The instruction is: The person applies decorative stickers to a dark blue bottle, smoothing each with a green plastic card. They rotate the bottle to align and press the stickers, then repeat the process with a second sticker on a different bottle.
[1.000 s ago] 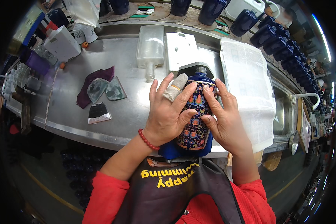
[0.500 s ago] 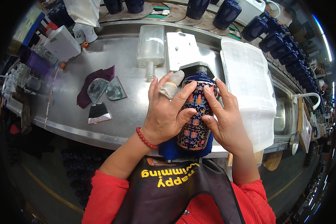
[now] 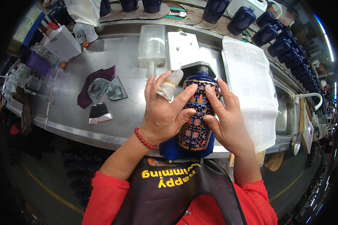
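Note:
A dark blue bottle (image 3: 199, 108) with a multicoloured floral pattern lies tilted, its neck pointing away from me, over a blue cloth (image 3: 168, 150) at the bench edge. My left hand (image 3: 163, 118) holds its left side, index fingertip and thumb pressed on the pattern. A grey fabric cover with a yellow band (image 3: 167, 85) wraps one left finger, which stays off the bottle. On the opposite side my right hand (image 3: 229, 120) grips the bottle, its thumb and index finger on the front and another finger along the shoulder. A dark angled support (image 3: 187, 70) shows behind the neck.
A clear empty bottle (image 3: 151, 45) and a white block (image 3: 183, 47) lie beyond my hands. White paper sheets (image 3: 249, 90) cover the bench at right, beside a sink (image 3: 286, 116). Cut pieces of film (image 3: 100, 114) lie left. Plain blue bottles (image 3: 242, 20) stand on a conveyor behind.
My left hand has shifted slightly left, its outer fingers farther from the bottle. The right hand stays put. The plain bottles on the conveyor have moved to the right.

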`<state>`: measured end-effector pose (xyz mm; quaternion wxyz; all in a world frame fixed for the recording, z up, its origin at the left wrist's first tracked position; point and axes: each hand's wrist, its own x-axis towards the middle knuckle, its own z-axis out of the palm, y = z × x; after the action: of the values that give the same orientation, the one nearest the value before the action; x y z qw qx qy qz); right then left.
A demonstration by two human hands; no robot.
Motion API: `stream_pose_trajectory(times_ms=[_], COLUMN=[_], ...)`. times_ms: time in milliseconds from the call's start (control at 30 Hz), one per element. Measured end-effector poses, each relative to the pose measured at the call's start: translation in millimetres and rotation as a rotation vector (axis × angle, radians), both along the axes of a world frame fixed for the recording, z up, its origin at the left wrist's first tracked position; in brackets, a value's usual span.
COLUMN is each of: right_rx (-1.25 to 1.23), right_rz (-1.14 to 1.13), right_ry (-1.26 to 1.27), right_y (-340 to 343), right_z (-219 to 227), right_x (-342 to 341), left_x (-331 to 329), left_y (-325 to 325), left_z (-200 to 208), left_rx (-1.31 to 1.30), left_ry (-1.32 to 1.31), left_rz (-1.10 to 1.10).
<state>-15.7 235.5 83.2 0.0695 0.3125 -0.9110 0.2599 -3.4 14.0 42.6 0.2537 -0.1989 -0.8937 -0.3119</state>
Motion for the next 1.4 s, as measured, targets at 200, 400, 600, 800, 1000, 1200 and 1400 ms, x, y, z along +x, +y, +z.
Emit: stream_pose_trajectory(times_ms=[200,400,600,800,1000,1200,1400], right_rx=[0.003,0.003,-0.004,-0.003,-0.006,-0.005,-0.007], right_rz=[0.001,0.001,0.001,0.007,0.005,0.005,0.005], right_ry=[-0.003,-0.007,-0.027,-0.026,-0.038,-0.047,-0.048], right_y=[-0.1,-0.2,-0.3,0.5,0.6,0.9,0.7], right_z=[0.2,0.3,1.0,0.4,-0.3,0.4,0.2], right_x=[-0.1,-0.3,-0.4,-0.9,-1.2,-1.1,-1.0], left_x=[-8.7,-53.4,-75.2,-81.4,-83.3,-84.9,-86.4], left_y=[-3.9,-18.1,-19.9,-22.7,-22.2,-21.9,-22.5], left_z=[6.1,18.7,24.2,24.8,27.1,28.0,28.9], left_rx=[-0.027,0.109,0.085,0.051,0.025,0.034,0.024], left_ry=[0.059,0.087,-0.030,-0.077,-0.074,-0.079,-0.080], left_rz=[0.003,-0.156,-0.307,-0.373,-0.383,-0.403,-0.415])
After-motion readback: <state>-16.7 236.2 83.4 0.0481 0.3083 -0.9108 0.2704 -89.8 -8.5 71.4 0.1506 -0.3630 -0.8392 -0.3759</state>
